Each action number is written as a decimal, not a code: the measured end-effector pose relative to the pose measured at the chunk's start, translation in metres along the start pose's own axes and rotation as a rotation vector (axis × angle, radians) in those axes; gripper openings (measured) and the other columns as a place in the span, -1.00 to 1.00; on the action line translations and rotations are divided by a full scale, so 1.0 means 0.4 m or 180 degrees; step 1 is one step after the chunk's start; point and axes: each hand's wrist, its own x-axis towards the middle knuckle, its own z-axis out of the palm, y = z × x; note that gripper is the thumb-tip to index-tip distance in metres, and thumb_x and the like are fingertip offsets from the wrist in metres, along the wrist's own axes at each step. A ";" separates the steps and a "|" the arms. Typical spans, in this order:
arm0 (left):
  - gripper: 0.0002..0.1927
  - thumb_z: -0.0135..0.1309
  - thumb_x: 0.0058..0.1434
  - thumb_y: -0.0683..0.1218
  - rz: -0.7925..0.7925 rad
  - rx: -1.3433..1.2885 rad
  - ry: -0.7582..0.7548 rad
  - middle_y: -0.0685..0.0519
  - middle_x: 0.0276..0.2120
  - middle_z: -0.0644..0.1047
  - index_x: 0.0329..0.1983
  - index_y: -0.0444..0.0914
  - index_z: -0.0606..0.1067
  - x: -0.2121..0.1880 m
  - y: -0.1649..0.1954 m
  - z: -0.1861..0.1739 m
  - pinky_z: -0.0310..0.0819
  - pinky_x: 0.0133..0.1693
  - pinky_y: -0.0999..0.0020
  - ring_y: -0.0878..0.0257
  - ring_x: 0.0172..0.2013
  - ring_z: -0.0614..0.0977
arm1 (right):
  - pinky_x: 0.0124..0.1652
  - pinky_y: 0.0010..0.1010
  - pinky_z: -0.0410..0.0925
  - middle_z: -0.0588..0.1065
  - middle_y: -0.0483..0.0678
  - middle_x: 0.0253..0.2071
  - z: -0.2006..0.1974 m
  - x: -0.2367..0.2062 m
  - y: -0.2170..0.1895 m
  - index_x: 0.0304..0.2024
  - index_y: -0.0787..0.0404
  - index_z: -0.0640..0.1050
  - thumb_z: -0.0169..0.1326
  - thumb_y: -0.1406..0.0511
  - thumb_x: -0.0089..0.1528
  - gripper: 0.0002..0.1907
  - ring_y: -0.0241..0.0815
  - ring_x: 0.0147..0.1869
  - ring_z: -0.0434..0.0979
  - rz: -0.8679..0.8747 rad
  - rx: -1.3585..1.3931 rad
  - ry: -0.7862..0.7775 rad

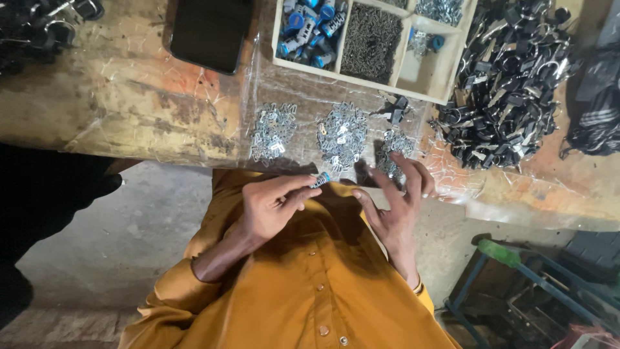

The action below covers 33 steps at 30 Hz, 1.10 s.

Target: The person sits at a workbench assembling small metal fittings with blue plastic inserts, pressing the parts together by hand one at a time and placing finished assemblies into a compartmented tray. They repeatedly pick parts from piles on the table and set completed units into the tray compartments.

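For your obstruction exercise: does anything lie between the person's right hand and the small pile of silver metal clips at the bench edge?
Nothing visible does. The right hand has its fingertips at the near edge of the small pile of silver clips. The left hand holds a small blue and silver part off to the side, clear of that reach.

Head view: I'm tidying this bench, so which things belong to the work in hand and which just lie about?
In use:
left hand pinching a small blue-tipped part
right hand on the nearest pile of metal clips
two more clip piles

Lying about:
phone
compartment tray
heap of black clamps
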 end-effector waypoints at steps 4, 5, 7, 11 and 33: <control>-0.75 0.30 0.21 -0.30 -0.0264 -0.0061 0.0190 -0.07 -0.19 0.70 -0.03 -0.38 0.61 -0.016 -0.013 0.004 0.55 -0.50 0.57 0.37 -0.43 0.72 | 0.33 -0.08 0.05 0.32 0.01 0.36 0.008 -0.019 0.007 0.08 0.14 0.61 0.42 0.17 0.13 -0.50 0.12 0.40 0.18 -0.0068 -0.0024 0.0147; -0.74 0.30 0.21 -0.30 -0.0317 -0.0137 0.0208 -0.06 -0.18 0.70 -0.02 -0.38 0.61 -0.017 -0.014 0.005 0.55 -0.50 0.57 0.37 -0.43 0.72 | 0.30 -0.09 0.05 0.34 -0.01 0.34 0.012 -0.021 0.010 0.02 0.08 0.65 0.43 0.21 0.13 -0.58 0.11 0.39 0.20 -0.0260 -0.0197 0.0178; -0.73 0.30 0.21 -0.30 -0.0426 -0.0290 0.0244 -0.05 -0.17 0.70 -0.01 -0.37 0.61 -0.020 -0.017 0.006 0.56 -0.49 0.58 0.38 -0.42 0.71 | 0.26 -0.13 0.06 0.43 -0.08 0.24 0.016 -0.028 0.018 -0.08 0.00 0.70 0.43 0.27 0.12 -0.69 0.04 0.33 0.26 -0.0522 -0.0296 0.0237; -0.73 0.31 0.20 -0.29 -0.0375 -0.0088 0.0277 -0.04 -0.17 0.70 -0.02 -0.35 0.62 -0.026 -0.018 -0.001 0.55 -0.50 0.58 0.40 -0.43 0.71 | 0.24 -0.21 0.06 0.62 -0.17 -0.06 0.028 -0.046 0.019 -0.21 0.08 0.71 0.41 0.36 0.13 -0.81 -0.17 0.10 0.47 -0.0524 0.0294 0.0258; -0.73 0.28 0.23 -0.26 -0.0139 0.0038 0.0218 -0.04 -0.02 0.68 0.01 -0.31 0.61 -0.027 -0.018 -0.031 0.68 -0.33 0.49 0.31 -0.32 0.76 | 0.28 -0.37 0.30 0.64 -0.04 -0.16 0.121 0.008 -0.153 0.28 0.31 0.33 0.30 0.51 0.25 -0.39 -0.32 0.00 0.59 0.0126 0.1685 0.0416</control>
